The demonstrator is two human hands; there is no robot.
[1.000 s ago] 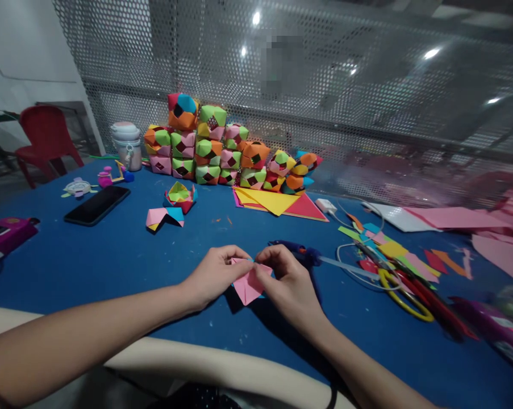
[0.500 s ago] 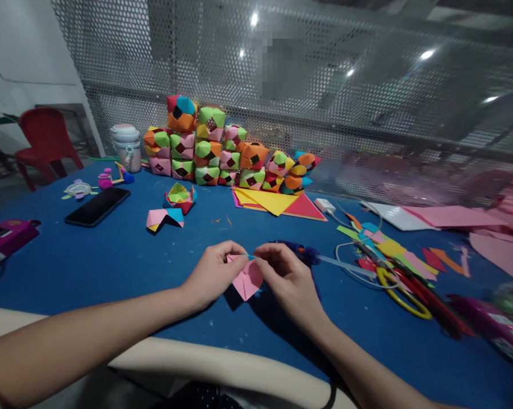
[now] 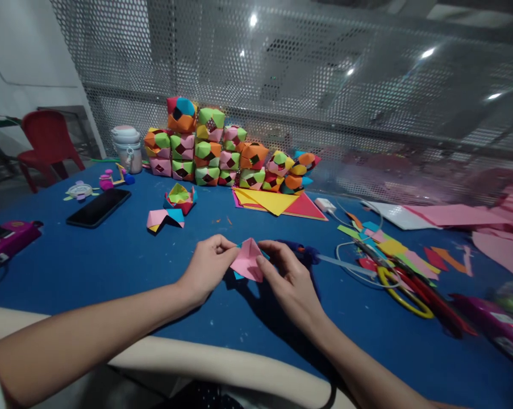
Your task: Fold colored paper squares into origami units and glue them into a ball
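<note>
Pinching pink paper (image 3: pixel 247 262) by its left edge in left hand (image 3: pixel 207 267) and right edge in right hand (image 3: pixel 292 281), with fingers nearly closed, above blue table (image 3: pixel 115 258).

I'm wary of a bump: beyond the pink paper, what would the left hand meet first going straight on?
Most likely the right hand, just across the pink paper from the left hand; exact depth is unclear.

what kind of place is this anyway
Likely an indoor craft corner: a stack of folded-paper blocks stands at the back of a blue table, yellow-handled scissors lie by paper scraps, and the left hand and right hand hold pink folded paper.
</note>
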